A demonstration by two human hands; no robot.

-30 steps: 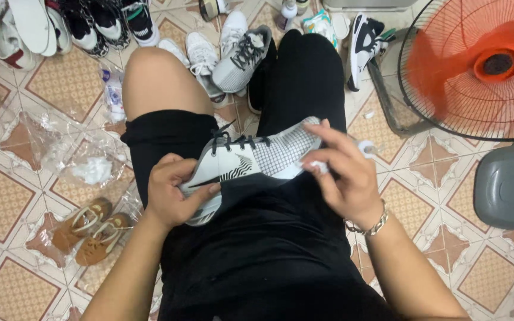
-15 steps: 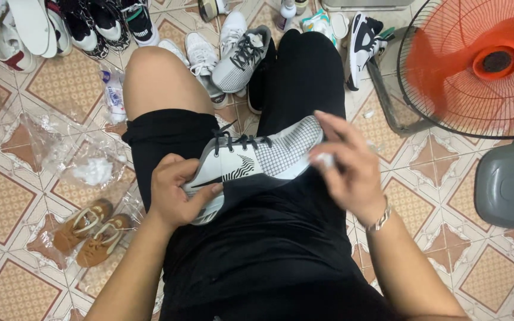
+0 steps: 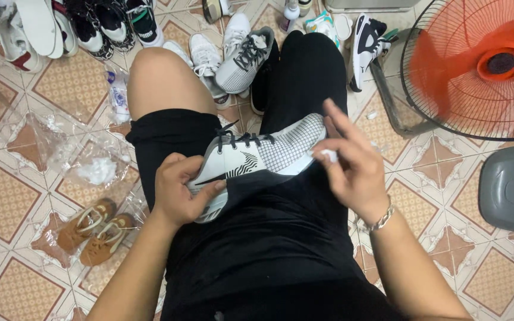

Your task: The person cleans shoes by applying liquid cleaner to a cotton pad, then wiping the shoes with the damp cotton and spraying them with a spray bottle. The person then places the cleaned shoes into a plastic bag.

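on the lap, the left hand (image 3: 181, 193) is closed around the heel end of a white sneaker (image 3: 251, 159) with a black stripe pattern, thumb on the side wall and fingers curled under the sole, so the shoe lies on its side across the black shorts (image 3: 257, 238), toe end pointing to the right knee. the right hand (image 3: 352, 169) pinches a small white wad (image 3: 328, 156), maybe cotton or tissue, between thumb and fingertips, just beside the gridded toe part, and i cannot tell if it touches it. judging from this, the wiping of the shoe looks in the middle: the upper looks white already, the sole side is hidden. around the legs, on the tiled floor (image 3: 7, 202), more sneakers (image 3: 233, 53) stand, a brown pair (image 3: 93, 229) in clear plastic lies on the left, and an orange fan (image 3: 483, 65) spins on the right.
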